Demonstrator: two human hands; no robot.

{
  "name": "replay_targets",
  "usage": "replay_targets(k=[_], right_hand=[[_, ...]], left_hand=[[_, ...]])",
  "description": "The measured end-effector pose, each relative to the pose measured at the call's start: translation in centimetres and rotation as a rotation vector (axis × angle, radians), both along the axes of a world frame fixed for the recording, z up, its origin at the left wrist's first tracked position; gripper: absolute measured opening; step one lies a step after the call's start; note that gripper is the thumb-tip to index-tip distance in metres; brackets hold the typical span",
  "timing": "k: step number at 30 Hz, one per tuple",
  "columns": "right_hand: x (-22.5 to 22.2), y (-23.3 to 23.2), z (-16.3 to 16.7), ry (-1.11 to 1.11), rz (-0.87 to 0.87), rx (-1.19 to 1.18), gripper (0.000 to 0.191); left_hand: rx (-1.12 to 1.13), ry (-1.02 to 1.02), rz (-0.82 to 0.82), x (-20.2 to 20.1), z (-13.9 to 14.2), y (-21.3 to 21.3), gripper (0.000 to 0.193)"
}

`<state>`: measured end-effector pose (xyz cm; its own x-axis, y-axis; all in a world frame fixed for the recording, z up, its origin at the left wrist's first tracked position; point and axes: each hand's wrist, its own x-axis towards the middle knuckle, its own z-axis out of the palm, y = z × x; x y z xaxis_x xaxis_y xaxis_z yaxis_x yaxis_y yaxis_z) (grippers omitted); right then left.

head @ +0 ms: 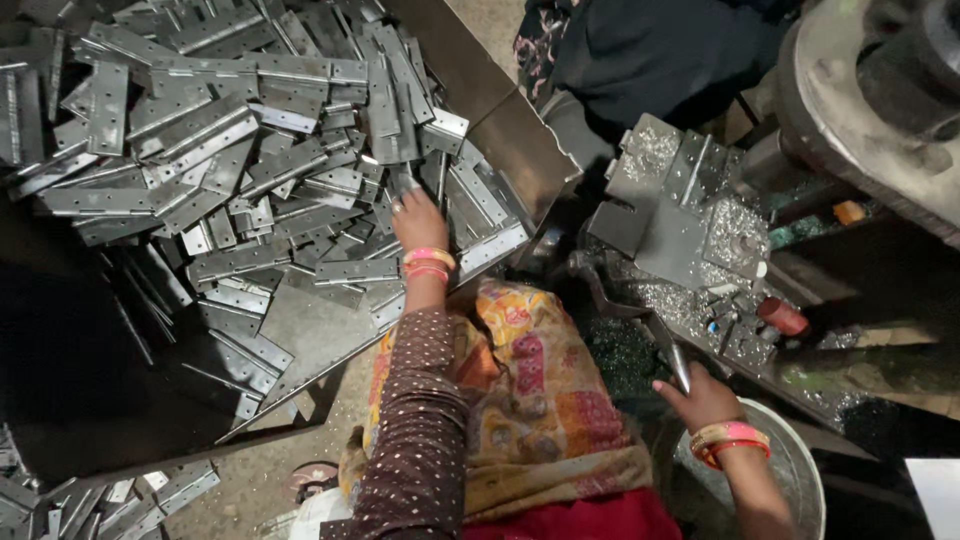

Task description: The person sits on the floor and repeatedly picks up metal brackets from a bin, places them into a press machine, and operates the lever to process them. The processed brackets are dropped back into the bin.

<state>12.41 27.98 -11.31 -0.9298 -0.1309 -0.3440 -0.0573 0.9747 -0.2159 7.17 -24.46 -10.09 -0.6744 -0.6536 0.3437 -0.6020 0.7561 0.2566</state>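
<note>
My left hand [418, 218] reaches into the heaped tray of metal hinges [250, 130], fingers closing on one at the pile's near edge; my right hand [700, 400] grips the press lever [668, 352]. Most hinges lie unworked.

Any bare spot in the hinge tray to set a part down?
Bare dark floor of the tray at its lower left, beside the hinge pile. Crowded around the left hand; the machine table above the right hand is littered with shavings.
</note>
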Motion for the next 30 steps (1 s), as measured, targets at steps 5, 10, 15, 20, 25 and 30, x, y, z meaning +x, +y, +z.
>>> replay_targets(k=[5, 10, 15, 20, 25, 30], right_hand=[[-0.2, -0.4, -0.3, 0.008, 0.051, 0.089, 0.064], [0.0, -2.0, 0.1, 0.049, 0.062, -0.041, 0.065], [0.4, -3.8, 1.0, 0.051, 0.062, 0.034, 0.067], [0.8, -5.6, 2.9, -0.044, 0.007, -0.037, 0.065], [1.6, -6.8, 4.8, -0.030, -0.012, -0.061, 0.059], [1.7, -7.3, 5.4, -0.049, -0.021, -0.131, 0.061]], left_hand=[[0.128, 0.020, 0.006, 1.3, 0.4, -0.5, 0.025], [0.593, 0.378, 0.036, 3.0, 1.2, 1.1, 0.046], [0.822, 0.569, -0.181, 4.9, 3.6, 4.9, 0.045], [0.110, 0.315, -0.357, 3.9, 8.9, 12.6, 0.020], [-0.309, 0.173, -0.798, 2.8, 11.5, 21.4, 0.019], [-0.151, 0.228, -0.765, 1.2, 11.6, 22.5, 0.052]])
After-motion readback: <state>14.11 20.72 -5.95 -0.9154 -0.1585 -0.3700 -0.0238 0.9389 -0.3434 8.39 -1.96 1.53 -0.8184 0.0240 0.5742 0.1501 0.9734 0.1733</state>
